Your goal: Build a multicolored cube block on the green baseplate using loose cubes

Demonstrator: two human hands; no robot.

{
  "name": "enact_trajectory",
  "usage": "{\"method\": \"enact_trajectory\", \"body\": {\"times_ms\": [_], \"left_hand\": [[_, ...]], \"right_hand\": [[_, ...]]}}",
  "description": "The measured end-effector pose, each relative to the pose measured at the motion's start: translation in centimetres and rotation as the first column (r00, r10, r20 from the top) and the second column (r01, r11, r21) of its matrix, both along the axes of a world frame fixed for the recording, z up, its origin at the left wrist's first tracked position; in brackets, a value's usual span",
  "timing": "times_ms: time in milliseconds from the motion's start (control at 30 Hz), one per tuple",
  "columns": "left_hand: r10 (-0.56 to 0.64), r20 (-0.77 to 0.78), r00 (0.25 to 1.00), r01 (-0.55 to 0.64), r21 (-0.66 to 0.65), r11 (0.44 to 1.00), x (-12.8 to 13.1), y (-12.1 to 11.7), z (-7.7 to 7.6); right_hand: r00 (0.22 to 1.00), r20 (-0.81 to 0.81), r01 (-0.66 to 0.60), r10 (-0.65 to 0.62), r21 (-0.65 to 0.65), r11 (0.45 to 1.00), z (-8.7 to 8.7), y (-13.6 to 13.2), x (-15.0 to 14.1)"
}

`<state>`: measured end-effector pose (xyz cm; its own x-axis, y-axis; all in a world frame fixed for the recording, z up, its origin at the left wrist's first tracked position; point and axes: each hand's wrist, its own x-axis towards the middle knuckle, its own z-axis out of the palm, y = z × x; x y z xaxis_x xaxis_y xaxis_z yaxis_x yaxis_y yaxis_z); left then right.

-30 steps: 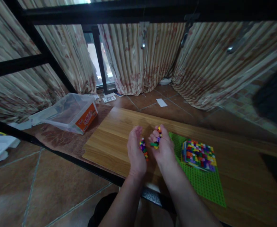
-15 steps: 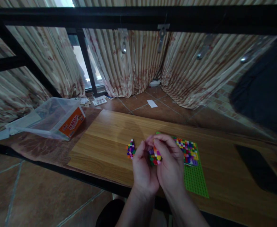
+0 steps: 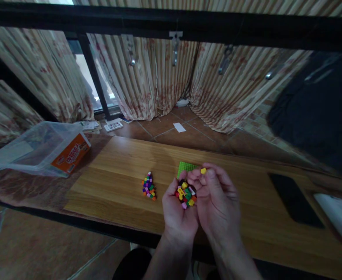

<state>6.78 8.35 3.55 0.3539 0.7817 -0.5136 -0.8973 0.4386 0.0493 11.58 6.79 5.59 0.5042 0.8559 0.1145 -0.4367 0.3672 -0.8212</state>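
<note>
My left hand (image 3: 178, 217) is cupped, palm up, around a heap of small coloured toy bricks (image 3: 187, 196) in yellow, green, red, pink and other colours. My right hand (image 3: 219, 198) is beside it, touching or nearly so, with a yellow brick (image 3: 203, 170) pinched between thumb and fingertip. Behind both hands lies a green studded baseplate (image 3: 184, 168); only its far left corner shows, and the rest is hidden. To the left of my hands, a small pile of loose bricks (image 3: 149, 187) rests on the wooden table (image 3: 109, 186).
A clear plastic bin (image 3: 39, 163) with an orange label stands at the table's left end. On the right lie a dark flat rectangle (image 3: 295, 200) and a white object (image 3: 337, 217). A black bar (image 3: 171, 25) crosses above, with metal clips hanging near it.
The view has shifted to the right. My hands have parted slightly, showing the bricks in the left palm, and the right hand now holds up a yellow brick. Both hands now cover most of the baseplate.
</note>
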Motion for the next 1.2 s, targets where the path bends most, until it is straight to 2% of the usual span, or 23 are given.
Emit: {"method": "enact_trajectory", "body": {"times_ms": [133,233,300,400,500,667,933,1067,1200], "left_hand": [[0.051,0.163,0.985,-0.030,-0.133,0.991,-0.5,-0.1,0.2],[0.019,0.269,0.963,-0.003,-0.059,0.998,-1.5,0.0,0.4],[0.018,0.272,0.962,-0.018,-0.003,1.000,-2.3,0.3,0.5],[-0.041,0.198,0.979,0.038,0.020,0.999,-2.9,0.9,0.4],[-0.105,0.103,0.989,0.106,-0.012,0.994,-2.9,1.5,0.0],[-0.190,-0.072,0.979,0.187,-0.044,0.981,-1.3,1.5,-0.7],[-0.260,-0.277,0.925,0.269,-0.007,0.963,0.3,0.9,-0.8],[-0.249,-0.376,0.892,0.264,-0.013,0.964,0.4,1.0,-1.1],[-0.241,-0.457,0.856,0.266,-0.009,0.964,0.7,1.0,-1.7]], "right_hand": [[0.991,0.059,0.119,-0.118,-0.017,0.993,-0.1,0.1,3.1],[0.970,0.142,0.208,-0.199,-0.052,0.977,-0.8,0.2,6.5],[0.967,0.148,0.222,-0.206,-0.096,0.970,-1.5,0.2,8.7],[0.965,0.156,0.235,-0.212,-0.146,0.961,-2.4,0.0,10.8],[0.956,0.222,0.237,-0.192,-0.198,0.951,-2.9,-0.5,11.6],[0.949,0.314,0.147,-0.036,-0.337,0.930,-3.3,-1.1,11.4],[0.926,0.374,0.081,0.062,-0.355,0.931,-3.4,-1.3,11.0],[0.912,0.406,0.116,0.055,-0.384,0.916,-3.3,-1.5,11.7],[0.892,0.449,0.203,0.048,-0.492,0.847,-4.0,-1.8,13.0]]}}
